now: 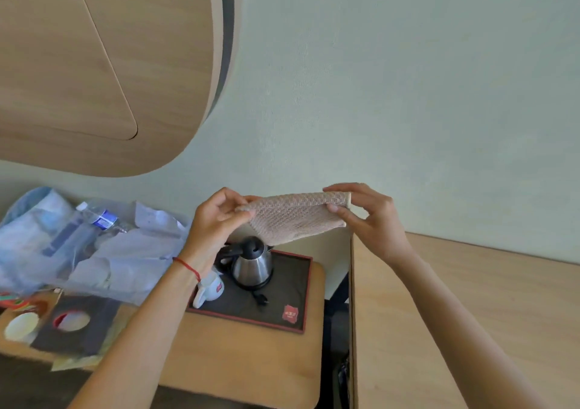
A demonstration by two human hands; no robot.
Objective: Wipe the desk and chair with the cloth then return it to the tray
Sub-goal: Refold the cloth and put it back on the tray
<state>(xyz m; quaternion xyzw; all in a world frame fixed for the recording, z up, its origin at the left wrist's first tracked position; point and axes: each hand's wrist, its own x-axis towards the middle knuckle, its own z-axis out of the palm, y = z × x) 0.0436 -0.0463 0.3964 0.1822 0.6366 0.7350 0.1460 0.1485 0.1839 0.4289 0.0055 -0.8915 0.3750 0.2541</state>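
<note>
A pale pink woven cloth (295, 215) is stretched in the air between both hands, above the tray. My left hand (216, 220) pinches its left edge and my right hand (364, 212) pinches its right corner. Below it lies the dark tray (292, 286) with a red rim, on a low wooden side table. The wooden desk (470, 314) fills the lower right, its top bare in view. No chair is in view.
On the tray stand a steel kettle (252, 264) with its cord and a white cup (213, 288). Plastic bags and a water bottle (94, 220) are piled at left. A dark holder with paper cups (72, 322) sits at lower left. A wooden wall cabinet (103, 70) hangs above.
</note>
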